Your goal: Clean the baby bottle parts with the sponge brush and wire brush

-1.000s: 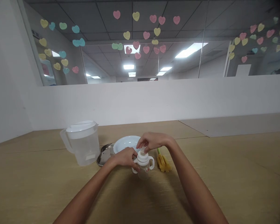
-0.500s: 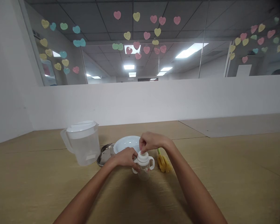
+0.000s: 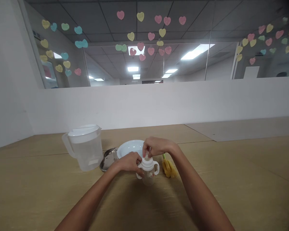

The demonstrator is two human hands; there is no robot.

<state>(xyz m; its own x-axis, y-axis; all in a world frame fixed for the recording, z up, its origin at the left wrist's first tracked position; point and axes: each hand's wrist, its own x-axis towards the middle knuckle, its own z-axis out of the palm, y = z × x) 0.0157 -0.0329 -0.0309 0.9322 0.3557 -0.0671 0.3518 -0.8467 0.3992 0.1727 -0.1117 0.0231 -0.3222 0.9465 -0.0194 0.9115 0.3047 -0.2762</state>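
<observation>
A baby bottle (image 3: 148,175) with a white collar and two white side handles stands upright on the table in front of me. My left hand (image 3: 130,163) is closed around the bottle's left handle and side. From above, my right hand (image 3: 154,147) pinches the clear nipple (image 3: 147,156) at the top of the collar. The nipple's tip is partly hidden by my fingers. Just right of the bottle lies a yellow sponge brush (image 3: 169,168) with a green handle, partly behind my right forearm.
A lidded clear pitcher (image 3: 88,150) stands at the left. Between it and the bottle are a metal tray (image 3: 107,160) and a white basin (image 3: 131,147), partly covered by my hands. Behind the wooden table (image 3: 231,179) rises a white wall (image 3: 144,106) with windows above.
My right fingers have shifted slightly up and left at the bottle's top, and more of the clear nipple shows. My left hand keeps its hold.
</observation>
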